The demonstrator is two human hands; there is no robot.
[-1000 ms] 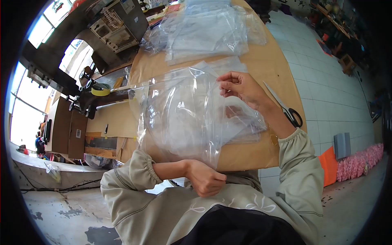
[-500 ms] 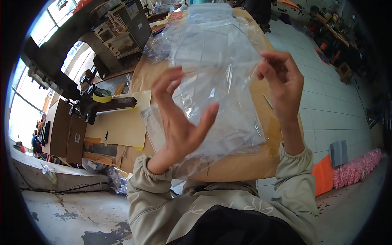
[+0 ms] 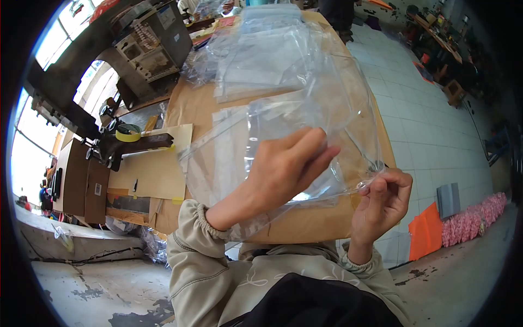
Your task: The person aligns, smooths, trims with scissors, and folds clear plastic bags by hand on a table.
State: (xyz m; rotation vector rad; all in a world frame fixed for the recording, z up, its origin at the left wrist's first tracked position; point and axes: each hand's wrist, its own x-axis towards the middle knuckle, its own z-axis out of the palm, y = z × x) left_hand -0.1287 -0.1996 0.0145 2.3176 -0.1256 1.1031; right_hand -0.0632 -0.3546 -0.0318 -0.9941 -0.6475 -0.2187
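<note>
My right hand (image 3: 383, 203) pinches a gathered corner of a clear plastic sheet (image 3: 357, 117) at the table's right edge. The sheet rises in a loose, shiny fold above the table. Over its middle is my left hand (image 3: 291, 169), fingers curled together and thumb pressed near them; whatever they hold, if anything, is hidden. Flat clear plastic pieces (image 3: 229, 131) lie beneath the left hand. Further back, a stack of clear plastic pieces (image 3: 261, 62) rests on the brown-covered table (image 3: 188, 106).
To the left stands a dark machine (image 3: 150, 52), its arm carrying a roll of yellow tape (image 3: 128, 132). A cardboard box (image 3: 81, 180) is beside the table. An orange sheet (image 3: 425, 231) and a pink bundle (image 3: 474, 220) lie at right. Another person's dark-clothed legs (image 3: 336, 16) show behind.
My right hand has come down and toward me, drawing the plastic corner to the table's right edge. My left hand has moved right, and its spread fingers have closed.
</note>
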